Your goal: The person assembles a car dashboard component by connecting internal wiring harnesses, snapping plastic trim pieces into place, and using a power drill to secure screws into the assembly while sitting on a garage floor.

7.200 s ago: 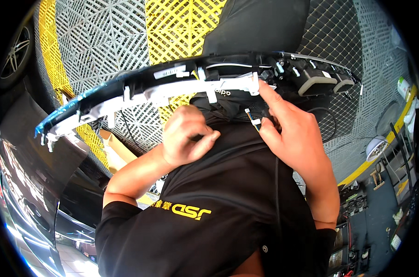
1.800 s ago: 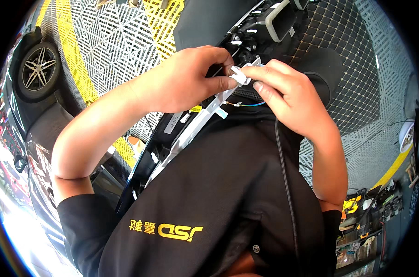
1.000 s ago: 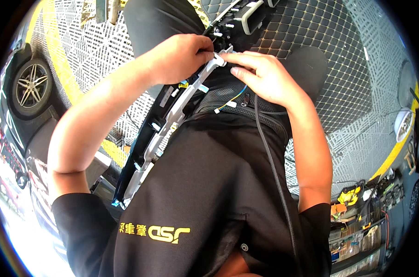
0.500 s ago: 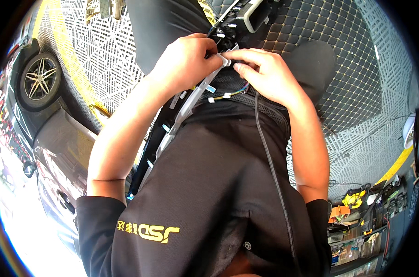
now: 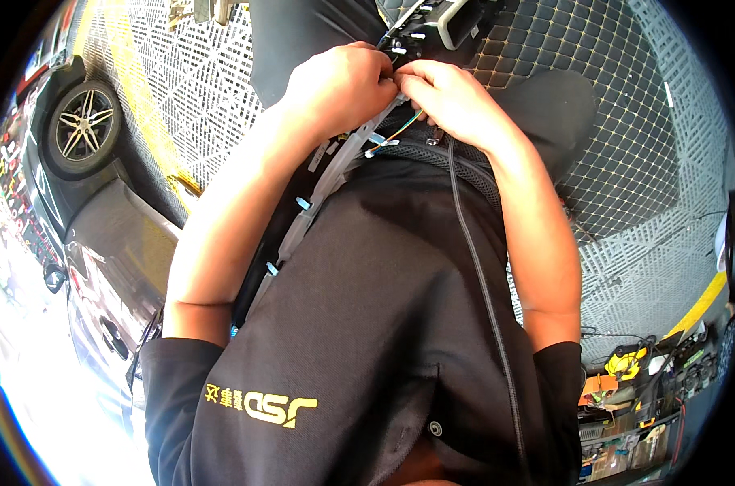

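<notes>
A long black car trim panel [image 5: 258,243] with a pale translucent strip [image 5: 328,180] and light blue clips [image 5: 302,203] runs slantwise over my lap. Near the strip's upper part, my left hand [image 5: 339,91] is closed round it with curled fingers. My right hand [image 5: 450,99] meets it there, thumb and forefinger pinched together; whatever lies between those fingertips is hidden. Just below the fingers, thin coloured wires [image 5: 401,130] with a small white connector hang next to the strip. Farther up, the panel widens into a black part with a grey-framed opening [image 5: 456,20].
A black cable [image 5: 472,259] runs down over my dark shirt. My knees flank the panel, above a quilted black mat [image 5: 618,121] on grey grid flooring. To the left stands a dark car with its wheel [image 5: 84,125]. Tools and an orange box [image 5: 598,389] lie at lower right.
Both hands have shifted slightly up and closer together. My right fingers, earlier stretched toward the strip, are now pinched. The coloured wires now slant up toward the right hand.
</notes>
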Motion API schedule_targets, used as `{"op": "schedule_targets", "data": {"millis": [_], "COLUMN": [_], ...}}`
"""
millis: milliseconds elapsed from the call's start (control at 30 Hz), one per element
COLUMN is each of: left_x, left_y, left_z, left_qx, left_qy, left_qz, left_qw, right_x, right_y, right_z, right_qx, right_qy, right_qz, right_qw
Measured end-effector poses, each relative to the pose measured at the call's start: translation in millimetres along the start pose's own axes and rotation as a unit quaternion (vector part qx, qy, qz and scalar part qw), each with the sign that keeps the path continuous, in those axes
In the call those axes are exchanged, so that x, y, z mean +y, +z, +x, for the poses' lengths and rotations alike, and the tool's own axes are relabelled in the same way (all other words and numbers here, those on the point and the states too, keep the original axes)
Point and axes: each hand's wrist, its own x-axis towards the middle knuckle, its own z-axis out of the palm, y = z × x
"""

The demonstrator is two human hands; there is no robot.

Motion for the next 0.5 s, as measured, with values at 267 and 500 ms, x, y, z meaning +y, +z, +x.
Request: {"op": "schedule_targets", "data": {"millis": [267, 500], "left_x": [-18, -32], "left_y": [-16, -22], "left_z": [-7, 8], "left_qx": [-0.087, -0.153], "left_qy": [0.095, 0.127], "left_qz": [0.002, -0.05], "left_qw": [0.992, 0.979], "right_x": [6, 6], "right_y": [-1, -2], "right_z": [-5, -2], "right_qx": [-0.011, -0.034], "right_qy": [-0.032, -0.006], "right_qz": [0.032, 0.062], "right_qw": [0.999, 0.997]}}
